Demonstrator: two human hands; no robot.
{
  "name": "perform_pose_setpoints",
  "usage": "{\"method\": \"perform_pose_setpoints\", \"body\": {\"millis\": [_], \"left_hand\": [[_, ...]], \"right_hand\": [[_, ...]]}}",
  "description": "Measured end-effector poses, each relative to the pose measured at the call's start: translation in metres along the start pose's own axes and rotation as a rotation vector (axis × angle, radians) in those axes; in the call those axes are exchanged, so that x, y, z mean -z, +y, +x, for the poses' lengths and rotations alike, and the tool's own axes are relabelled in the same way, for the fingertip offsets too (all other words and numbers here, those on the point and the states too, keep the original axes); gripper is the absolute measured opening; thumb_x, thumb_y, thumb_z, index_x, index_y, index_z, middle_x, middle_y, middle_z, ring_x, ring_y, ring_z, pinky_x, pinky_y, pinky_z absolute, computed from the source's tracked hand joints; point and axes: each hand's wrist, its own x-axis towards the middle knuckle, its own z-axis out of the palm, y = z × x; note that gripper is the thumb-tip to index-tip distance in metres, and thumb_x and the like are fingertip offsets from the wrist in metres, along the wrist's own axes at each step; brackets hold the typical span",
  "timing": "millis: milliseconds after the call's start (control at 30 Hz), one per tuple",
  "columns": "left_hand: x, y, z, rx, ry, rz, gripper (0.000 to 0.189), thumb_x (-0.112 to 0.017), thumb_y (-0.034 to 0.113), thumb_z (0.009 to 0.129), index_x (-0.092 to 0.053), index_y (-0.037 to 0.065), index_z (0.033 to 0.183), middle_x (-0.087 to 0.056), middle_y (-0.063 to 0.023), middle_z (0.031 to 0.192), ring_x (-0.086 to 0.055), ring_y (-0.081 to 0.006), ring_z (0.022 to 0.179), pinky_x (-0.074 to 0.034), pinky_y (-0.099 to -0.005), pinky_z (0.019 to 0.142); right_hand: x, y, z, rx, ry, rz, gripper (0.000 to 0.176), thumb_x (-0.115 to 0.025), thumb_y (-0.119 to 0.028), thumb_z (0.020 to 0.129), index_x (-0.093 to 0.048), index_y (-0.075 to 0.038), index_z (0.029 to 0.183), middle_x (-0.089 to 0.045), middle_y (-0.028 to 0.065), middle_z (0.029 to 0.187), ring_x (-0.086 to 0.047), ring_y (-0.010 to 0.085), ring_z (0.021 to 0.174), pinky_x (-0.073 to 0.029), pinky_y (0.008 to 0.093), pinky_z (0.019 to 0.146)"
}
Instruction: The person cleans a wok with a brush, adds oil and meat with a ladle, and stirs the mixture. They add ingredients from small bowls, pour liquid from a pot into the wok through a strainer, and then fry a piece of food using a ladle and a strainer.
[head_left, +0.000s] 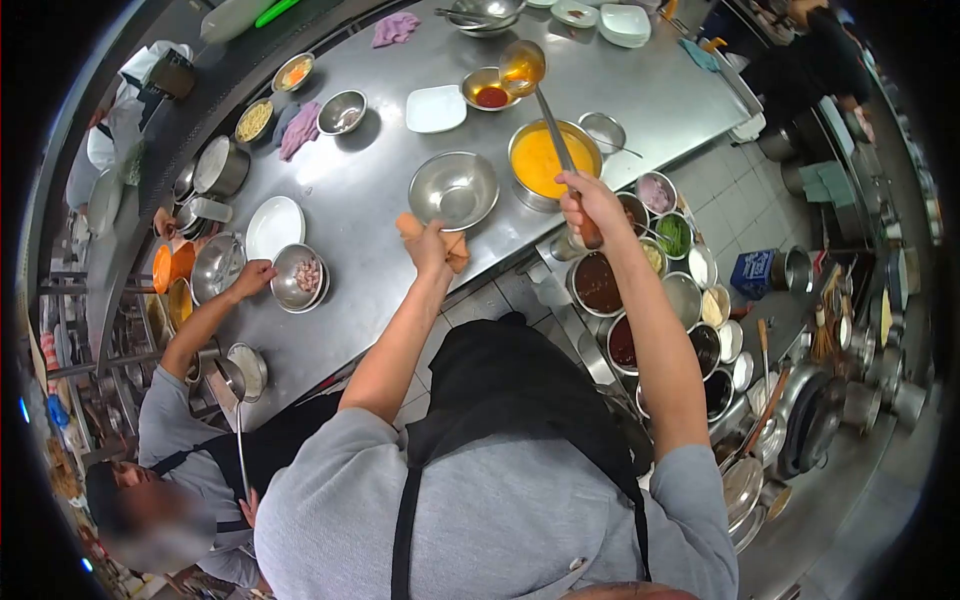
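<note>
My right hand [592, 208] is closed around the handle of a long ladle [523, 68]. The ladle's bowl is over a small metal bowl with red sauce [488, 90] and looks coated in orange liquid. Beneath the handle stands a metal pot of yellow-orange liquid [541, 158]. My left hand [430, 245] grips an orange cloth [455, 249] at the near rim of a wide metal bowl [453, 192], which shows no food inside. A white square plate [436, 109] lies beyond that bowl.
At left, a co-worker's hand [256, 275] touches a metal bowl of pinkish pieces [298, 277]; the co-worker also holds a ladle [238, 420]. A round white plate [275, 229] is nearby. Sauce and ingredient containers [598, 283] crowd the right side near my forearm.
</note>
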Motion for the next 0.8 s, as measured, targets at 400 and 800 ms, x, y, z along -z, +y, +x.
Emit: {"method": "perform_pose_setpoints", "body": {"millis": [400, 800], "left_hand": [[0.03, 0.011, 0.053, 0.009, 0.307, -0.087, 0.04, -0.066, 0.003, 0.082, -0.049, -0.004, 0.118, -0.058, -0.0155, 0.116, -0.065, -0.0248, 0.099, -0.055, -0.038, 0.083], [0.04, 0.01, 0.147, 0.026, 0.319, -0.337, 0.056, -0.062, 0.031, 0.098, -0.04, -0.003, 0.137, -0.057, -0.0139, 0.124, -0.065, -0.0259, 0.103, -0.057, -0.0411, 0.085]], "right_hand": [[-0.06, 0.037, 0.094, -0.039, 0.185, -0.352, 0.031, -0.055, -0.019, 0.097, -0.05, 0.004, 0.118, -0.053, 0.0047, 0.067, -0.05, 0.0177, 0.045, -0.043, 0.0329, 0.041], [-0.023, -0.006, 0.053, -0.213, -0.574, 1.062, 0.024, -0.045, -0.017, 0.103, -0.055, 0.004, 0.111, -0.045, -0.0043, 0.063, -0.046, 0.0052, 0.045, -0.041, 0.0236, 0.044]]}}
